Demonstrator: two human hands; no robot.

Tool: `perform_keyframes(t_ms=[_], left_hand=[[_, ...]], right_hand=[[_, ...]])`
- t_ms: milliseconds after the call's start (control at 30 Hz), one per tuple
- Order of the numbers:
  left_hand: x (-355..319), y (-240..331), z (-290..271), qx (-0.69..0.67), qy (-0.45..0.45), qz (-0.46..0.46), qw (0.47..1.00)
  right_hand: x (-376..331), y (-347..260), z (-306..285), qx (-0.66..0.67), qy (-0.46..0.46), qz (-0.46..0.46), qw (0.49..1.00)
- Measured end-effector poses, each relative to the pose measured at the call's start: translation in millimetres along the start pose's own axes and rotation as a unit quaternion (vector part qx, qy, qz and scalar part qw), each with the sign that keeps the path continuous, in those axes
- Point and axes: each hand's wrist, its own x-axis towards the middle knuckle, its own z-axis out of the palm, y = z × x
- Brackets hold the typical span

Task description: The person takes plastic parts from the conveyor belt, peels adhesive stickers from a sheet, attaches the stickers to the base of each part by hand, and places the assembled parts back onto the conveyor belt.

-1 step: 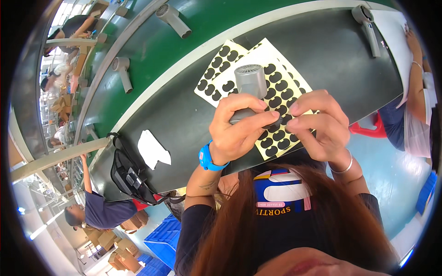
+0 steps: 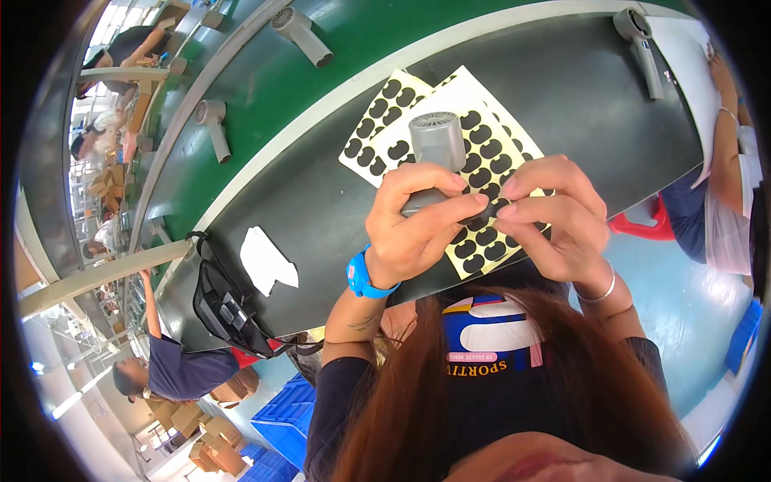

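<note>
My left hand (image 2: 418,217) is closed round the handle of a grey handheld fan (image 2: 438,140). The fan's round vented head points away from me, and my fingers cover much of its handle. Close against the dark end of the handle, my right hand (image 2: 562,213) is in a pinch, its fingertips almost touching the left ones. Whatever those fingertips hold is too small to make out. Beneath both hands lie overlapping cream sheets (image 2: 450,100) bearing rows of black rounded stickers, with several gaps in the rows.
A black bag (image 2: 221,309) and a white paper piece (image 2: 267,261) lie on the dark table at left. Another grey fan (image 2: 640,52) rests at far right, near a co-worker's arm (image 2: 725,128). More fans (image 2: 301,36) sit on the green belt (image 2: 361,36) beyond the pale rail.
My right hand's fingertips have shifted very slightly left, closer to the handle end. The left hand and the fan have stayed in place.
</note>
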Motion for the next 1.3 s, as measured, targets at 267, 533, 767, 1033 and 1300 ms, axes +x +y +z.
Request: perform_keyframes(t_ms=[267, 533, 767, 1033, 1300], left_hand=[[2.9, 2.9, -3.2, 0.0, -0.005, -0.01, 1.0], [-4.3, -2.4, 0.2, -0.097, -0.021, -0.012, 0.995], [-4.0, 5.5, -9.9, 0.037, 0.066, -0.1, 0.992], [2.3, 18.6, 8.3, -0.162, 0.089, -0.179, 0.966], [-0.7, 27.9, 10.0, -0.331, 0.022, -0.253, 0.909]], right_hand=[[7.3, 2.2, 2.6, -0.017, -0.037, -0.052, 0.998], [10.0, -9.0, -8.5, 0.142, 0.115, 0.011, 0.983], [10.5, -31.4, -16.7, 0.142, 0.107, 0.088, 0.98], [18.8, -38.2, -6.8, 0.168, -0.018, 0.179, 0.969], [18.2, -42.4, -8.4, 0.141, 0.004, 0.258, 0.956]])
